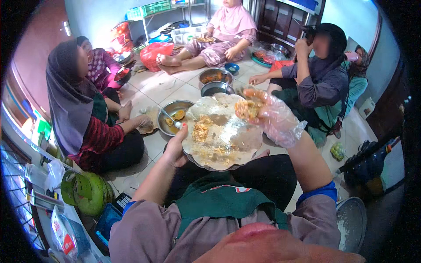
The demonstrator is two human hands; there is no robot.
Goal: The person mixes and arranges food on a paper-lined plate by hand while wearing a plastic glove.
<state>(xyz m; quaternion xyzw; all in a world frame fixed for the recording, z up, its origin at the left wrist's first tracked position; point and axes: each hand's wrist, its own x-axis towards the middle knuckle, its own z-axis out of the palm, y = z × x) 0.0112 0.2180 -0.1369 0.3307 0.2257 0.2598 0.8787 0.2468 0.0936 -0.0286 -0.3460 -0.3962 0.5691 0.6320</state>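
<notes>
My left hand (177, 144), bare, grips the left rim of a scalloped plate lined with brown paper (220, 156). A small heap of mixed rice (202, 130) lies on the left of the paper, and crumbs are scattered near the edge closest to me. Above the plate's right side is my right hand (273, 115) in a clear plastic glove, its fingers closed around a clump of rice (246, 109). A steel bowl (162, 126) with a spoon (169, 116) and pieces of food in broth stands just left of the plate.
Beyond the plate stand a dark-looking bowl (217, 88) and a steel bowl of food (215, 76). Several people sit around on the tiled floor, one (95, 108) at the left, another (315, 75) at the right. A green gas cylinder (93, 194) stands at the lower left, a round metal tray (352, 223) at the lower right.
</notes>
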